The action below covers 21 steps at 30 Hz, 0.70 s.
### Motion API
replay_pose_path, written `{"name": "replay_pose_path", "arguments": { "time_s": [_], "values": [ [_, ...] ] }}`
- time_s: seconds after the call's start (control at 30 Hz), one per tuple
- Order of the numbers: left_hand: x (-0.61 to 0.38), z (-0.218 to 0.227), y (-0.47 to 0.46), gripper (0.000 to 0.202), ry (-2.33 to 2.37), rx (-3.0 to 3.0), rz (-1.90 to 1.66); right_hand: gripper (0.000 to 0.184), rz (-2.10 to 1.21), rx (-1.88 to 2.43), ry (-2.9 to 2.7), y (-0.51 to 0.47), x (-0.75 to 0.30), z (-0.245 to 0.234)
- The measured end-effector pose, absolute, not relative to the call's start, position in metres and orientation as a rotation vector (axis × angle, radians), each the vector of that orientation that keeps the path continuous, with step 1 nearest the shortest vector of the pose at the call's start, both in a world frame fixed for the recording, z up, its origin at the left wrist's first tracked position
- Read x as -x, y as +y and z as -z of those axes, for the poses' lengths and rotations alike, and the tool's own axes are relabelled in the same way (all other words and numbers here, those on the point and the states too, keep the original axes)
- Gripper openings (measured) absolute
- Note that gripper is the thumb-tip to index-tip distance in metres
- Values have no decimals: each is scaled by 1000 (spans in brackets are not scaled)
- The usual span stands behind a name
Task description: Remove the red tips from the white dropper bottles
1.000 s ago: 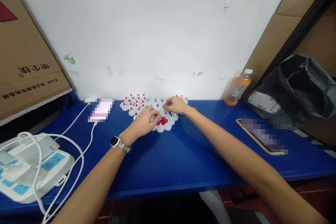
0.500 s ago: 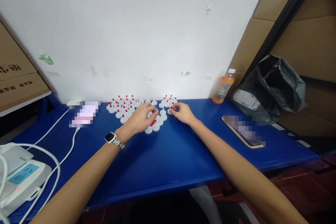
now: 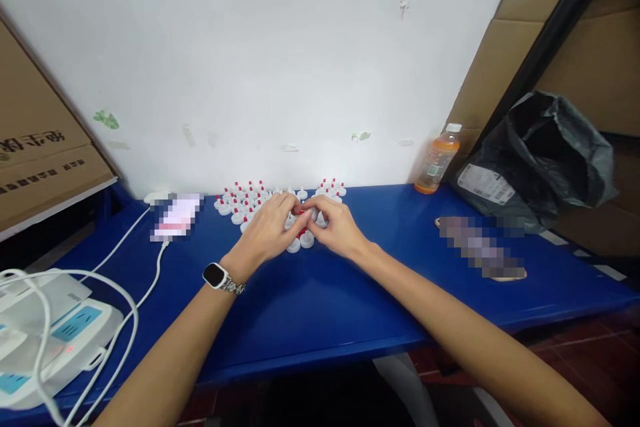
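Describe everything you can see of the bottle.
The bottle looks like clear plastic, with a white cap on and orange liquid inside; a pale patch marks its side. It stands on the table by the wall, beside the bag, slanting in this view. Nobody holds it; whether the bag touches it is unclear.

White on the round caps, red on their small tips. Blue across the table, white over the wall, green on one patch. Orange in the bottle, white on its lid. Dark grey on the bag; brown with dark lettering on the carton. White with light-blue panels on the power strip.
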<state>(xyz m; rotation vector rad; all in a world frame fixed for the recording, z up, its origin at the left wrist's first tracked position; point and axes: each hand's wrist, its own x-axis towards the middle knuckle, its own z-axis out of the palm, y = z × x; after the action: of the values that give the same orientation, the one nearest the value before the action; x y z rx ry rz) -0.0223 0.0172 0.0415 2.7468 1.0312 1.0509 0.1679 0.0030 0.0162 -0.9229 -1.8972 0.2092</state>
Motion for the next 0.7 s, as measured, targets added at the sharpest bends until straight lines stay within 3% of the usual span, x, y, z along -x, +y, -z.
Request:
{"name": "replay_pose_path", "arguments": {
  "time_s": [0.27, 0.5, 0.7],
  "values": [
    [23, -40, 19, 32, 1005, -2912, -905, 27, -377, 860, -1723, -10, -156, -14],
    [-4, -33, 9, 38, 1083, -2187, -1305, 17, 78, 802, -1800, -5, -151, -18],
    [16, -47, 24, 45, 1144, -1610, -1418, 11, 71, 1052, -1614, 6, -179, -25]
  ]
}}
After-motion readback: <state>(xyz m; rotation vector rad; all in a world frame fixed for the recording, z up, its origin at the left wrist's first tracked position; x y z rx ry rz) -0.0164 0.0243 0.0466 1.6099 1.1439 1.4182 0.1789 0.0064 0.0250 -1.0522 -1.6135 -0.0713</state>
